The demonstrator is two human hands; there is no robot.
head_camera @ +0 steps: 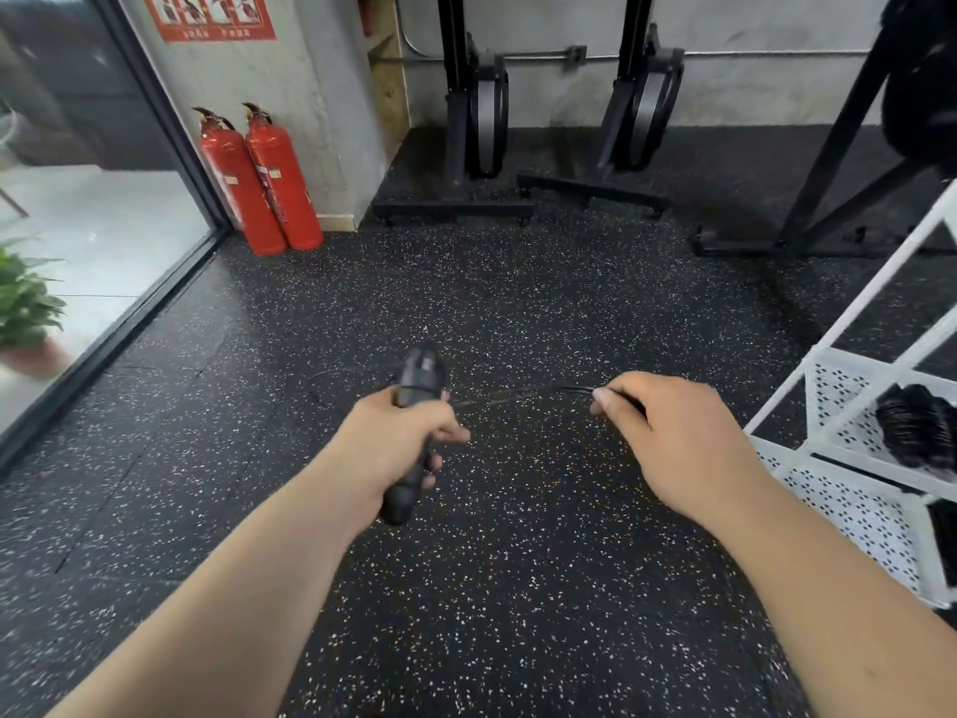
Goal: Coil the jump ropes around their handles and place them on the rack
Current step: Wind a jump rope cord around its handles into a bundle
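My left hand [399, 437] grips the black jump rope handles [419, 380], held together and pointing away from me over the speckled floor. A thin black rope [523, 393] runs taut from the handles rightward to my right hand [668, 432], which pinches it between thumb and fingers. The rope looks blurred along its length. The white rack [849, 422] with perforated shelves stands at the right edge; dark coiled ropes [916, 432] lie on its middle shelf.
Two red fire extinguishers [264, 184] lean by the wall at upper left. A glass door with a black frame [155, 282] runs along the left, a potted plant [26, 308] beyond it. Black exercise machines [481, 127] stand against the far wall.
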